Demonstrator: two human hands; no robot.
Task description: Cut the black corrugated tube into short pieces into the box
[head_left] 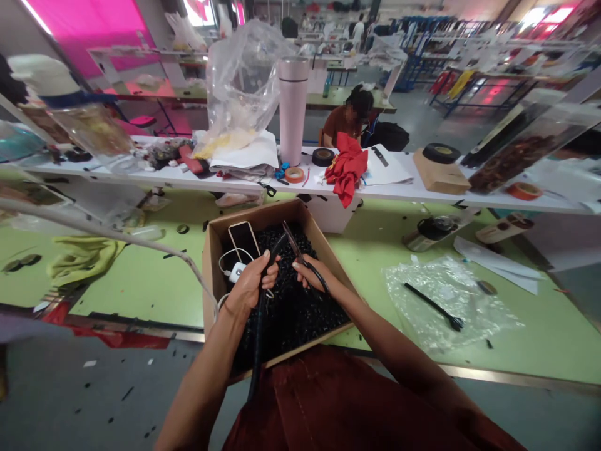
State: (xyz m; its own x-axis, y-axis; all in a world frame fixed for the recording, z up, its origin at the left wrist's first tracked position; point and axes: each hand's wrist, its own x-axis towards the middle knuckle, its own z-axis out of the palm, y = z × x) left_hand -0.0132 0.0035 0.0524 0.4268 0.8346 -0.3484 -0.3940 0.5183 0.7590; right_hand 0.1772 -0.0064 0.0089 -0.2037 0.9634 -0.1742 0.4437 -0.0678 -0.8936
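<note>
Strip (pixel 258 326), black: over the box (pixel 315 235), clock face centred there. Its upper end points to 12, the lower run hangs over the near edge between 6 and 7.

Left hand (pixel 256 280), at 9: closed round the strip, thumb on top, a short length sticking out past the fist.
Right hand (pixel 312 277), at 2 to 3: closed on the scissors (pixel 292 240), tips toward 12. Blades sit just beside the strip's upper end. Can't tell if they touch it, or how far apart they are.

Box sits on the green bench (pixel 370 250). Inside: a layer of small black pieces (pixel 300 316), phone (pixel 243 240) between 10 and 11, white gadget (pixel 237 271) between 9 and 10 with its cable looped near the left hand.

Step in hand, my read: scissors being lined up with the strip's free end over the box. A cut from here calls for blades apart, the end set between them, left fist steady, fingers clear of the edges. Watch the cable: it runs close to the left hand, so keep it out of the blades.

Off to 3: clear plastic (pixel 474 319) on the bench, a black rod (pixel 434 304) lying on it.
</note>
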